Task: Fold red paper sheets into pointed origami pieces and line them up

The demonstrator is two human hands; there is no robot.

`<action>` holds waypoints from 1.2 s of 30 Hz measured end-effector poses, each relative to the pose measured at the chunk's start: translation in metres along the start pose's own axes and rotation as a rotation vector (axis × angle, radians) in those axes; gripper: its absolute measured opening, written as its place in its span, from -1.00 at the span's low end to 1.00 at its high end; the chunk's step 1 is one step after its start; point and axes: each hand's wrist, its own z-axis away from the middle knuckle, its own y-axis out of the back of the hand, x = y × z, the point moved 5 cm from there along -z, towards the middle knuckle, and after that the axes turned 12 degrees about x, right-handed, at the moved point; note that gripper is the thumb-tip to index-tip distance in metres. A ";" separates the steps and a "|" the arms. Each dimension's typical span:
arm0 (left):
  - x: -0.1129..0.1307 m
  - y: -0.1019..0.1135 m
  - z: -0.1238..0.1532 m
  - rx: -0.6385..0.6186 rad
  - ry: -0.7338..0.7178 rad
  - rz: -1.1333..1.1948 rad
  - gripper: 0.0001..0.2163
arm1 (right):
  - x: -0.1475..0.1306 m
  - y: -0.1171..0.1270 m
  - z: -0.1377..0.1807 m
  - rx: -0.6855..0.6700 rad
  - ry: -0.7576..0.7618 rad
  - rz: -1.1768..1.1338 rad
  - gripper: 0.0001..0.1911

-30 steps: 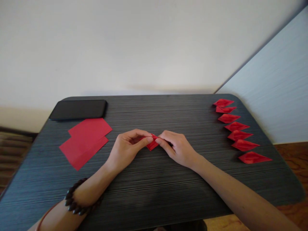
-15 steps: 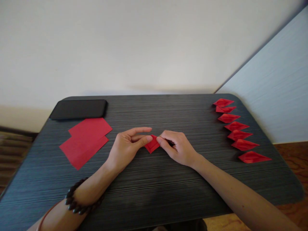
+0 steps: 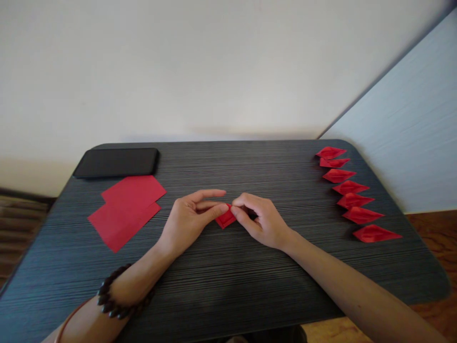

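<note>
Got left hand (image 3: 189, 214) and right hand (image 3: 262, 221) pinched on 1 small folded red paper (image 3: 224, 220), mid tabletop (image 3: 221, 286), back from the near edge. Probably mostly done: at least 2 red sheets (image 3: 124, 209) still flat at left, 7 boat-shaped folded pieces (image 3: 351, 187) lined up near the right edge. Decent elbow room between, phone (image 3: 117, 162) and wall (image 3: 221, 66) beyond.

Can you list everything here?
Small folded paper: 1, red, centre, held
Folded paper shapes: 7, red, right row
Flat sheets: at least 2, red, left
Likely phone: 1, black, far left
Table: 1, dark grey, centre
Wall: 1, whitish, behind
Panel: 1, pale, right
Floor: 1, brown, lower right
Slatted object: 1, brown, left edge
Dark shape, unclear: 1, bottom
Beaded bracelet: 1, dark, lower left
Thin band: 1, orange, lower left
Left hand: 1, centre
Right hand: 1, centre
</note>
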 end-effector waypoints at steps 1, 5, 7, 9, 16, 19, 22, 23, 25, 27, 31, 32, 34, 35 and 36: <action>0.000 0.000 -0.001 -0.006 -0.004 -0.008 -0.67 | 0.000 0.000 0.000 0.002 -0.007 -0.003 -0.84; 0.007 -0.002 -0.002 -0.040 -0.098 -0.070 -0.79 | 0.001 0.001 0.000 0.013 -0.035 -0.016 -0.85; 0.011 -0.003 -0.002 -0.061 -0.156 -0.117 -0.83 | 0.001 0.001 0.001 0.013 -0.039 -0.020 -0.85; 0.013 -0.004 -0.002 -0.080 -0.187 -0.142 -0.84 | 0.002 0.001 0.002 0.004 -0.042 -0.012 -0.86; 0.011 -0.003 0.001 -0.091 -0.193 -0.132 -0.87 | -0.003 -0.001 0.001 -0.006 0.025 0.010 -0.85; 0.009 -0.004 0.001 -0.091 -0.158 -0.100 -0.85 | -0.001 0.001 0.000 0.030 0.004 -0.013 -0.86; 0.007 -0.006 -0.001 -0.127 -0.104 -0.014 -0.73 | 0.005 0.006 0.000 0.116 -0.078 -0.037 -0.86; 0.006 -0.007 -0.001 -0.146 -0.088 0.015 -0.70 | 0.007 0.007 0.000 0.146 -0.104 -0.045 -0.85; 0.005 -0.008 -0.002 -0.191 -0.054 0.045 -0.68 | 0.010 0.009 0.001 0.181 -0.136 -0.060 -0.83; 0.003 -0.009 -0.002 -0.223 -0.033 0.018 -0.74 | 0.010 0.009 0.001 0.183 -0.142 -0.071 -0.83; -0.001 -0.010 -0.002 -0.241 -0.043 -0.073 -0.85 | 0.005 0.008 0.001 0.159 -0.100 -0.060 -0.87; -0.001 -0.011 -0.002 -0.250 -0.044 -0.079 -0.86 | 0.003 0.008 0.000 0.152 -0.081 -0.049 -0.87; -0.003 -0.012 -0.001 -0.263 -0.041 -0.085 -0.87 | 0.001 0.008 0.000 0.140 -0.052 -0.028 -0.85; -0.003 -0.012 0.000 -0.264 -0.036 -0.085 -0.88 | 0.000 0.008 -0.001 0.139 -0.045 -0.022 -0.83; -0.003 -0.013 0.000 -0.267 -0.029 -0.078 -0.87 | 0.001 0.008 -0.001 0.142 -0.051 -0.019 -0.81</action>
